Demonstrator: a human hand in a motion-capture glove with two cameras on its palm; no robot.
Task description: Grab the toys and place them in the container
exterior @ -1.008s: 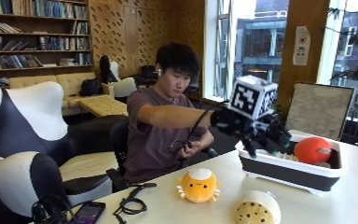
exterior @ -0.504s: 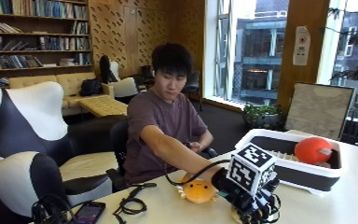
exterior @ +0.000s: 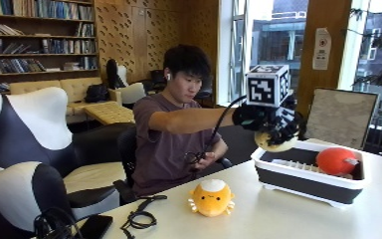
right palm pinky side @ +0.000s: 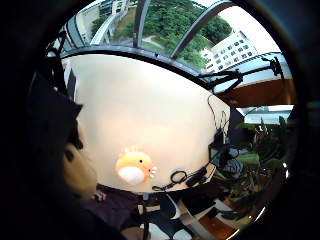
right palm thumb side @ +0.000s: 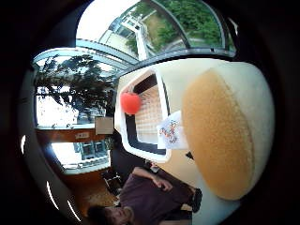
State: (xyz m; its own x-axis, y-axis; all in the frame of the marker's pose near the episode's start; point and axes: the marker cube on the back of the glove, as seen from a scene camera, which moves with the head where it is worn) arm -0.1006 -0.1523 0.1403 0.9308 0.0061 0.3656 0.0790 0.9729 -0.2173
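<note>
Nearest the outside camera, on the white table [exterior: 350, 219], sits a small orange plush toy w/ a white cap [exterior: 211, 197], upright, just beside the table's near edge; a black looped cable [exterior: 138, 217] and a dark phone [exterior: 95, 226] lie at the corner nearby. The little-finger palm view shows the same orange plush [right palm pinky side: 134, 167] alone on the pale tabletop, well apart from the hand.

Further back stands the rectangular container w/ white rim and dark walls [exterior: 300, 177], resting on the table. Inside it, toward the far end, lies a round red ball-like toy [exterior: 336, 160]; the thumb-side palm view shows that red toy [right palm thumb side: 131, 103] against the container's inner wall, over the white grid floor.

Above the container's near end, the black-gloved right hand [exterior: 270, 121] is raised clear of the table, arm stretched out from the seated person. Its fingers are curled round a cream, rounded plush toy [exterior: 274, 142], which hangs below the palm, just over the container's rim, not touching it as far as can be seen. In the thumb-side palm view this cream-and-tan plush [right palm thumb side: 225, 131] fills much of the frame, close to the palm, w/ the container [right palm thumb side: 123, 136] beside it.

The person's bare left hand stays low by the torso, at the table's far edge.
</note>
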